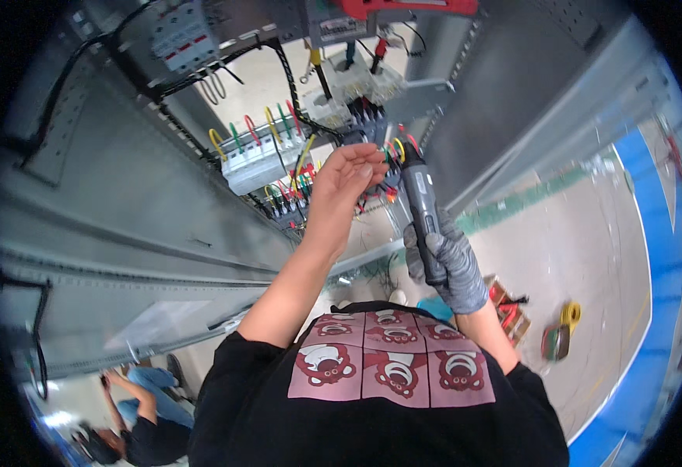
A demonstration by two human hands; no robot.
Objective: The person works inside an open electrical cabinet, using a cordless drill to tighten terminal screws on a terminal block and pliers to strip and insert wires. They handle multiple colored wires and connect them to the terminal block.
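My right hand [451, 261], in a grey knit glove, is wrapped round a grey and black electric screwdriver [421, 194]. The screwdriver's tip points up into an open metal cabinet, close to short red, yellow and green wires [400, 148]. Bare and ungloved, my left hand [345, 177] is just left of that tip, its fingers bent in toward the thumb. Whatever is between those fingertips, if anything, is too small to make out. Left of this hand runs a row of white circuit breakers [259, 165] with coloured wire loops along its top.
Grey cabinet walls [135, 194] flank me on both sides. A white breaker block [181, 39] and a red part [411, 6] sit higher up. On the floor at right are a box with red items [508, 311] and a yellow roll [571, 313]. Another person [154, 420] is at lower left.
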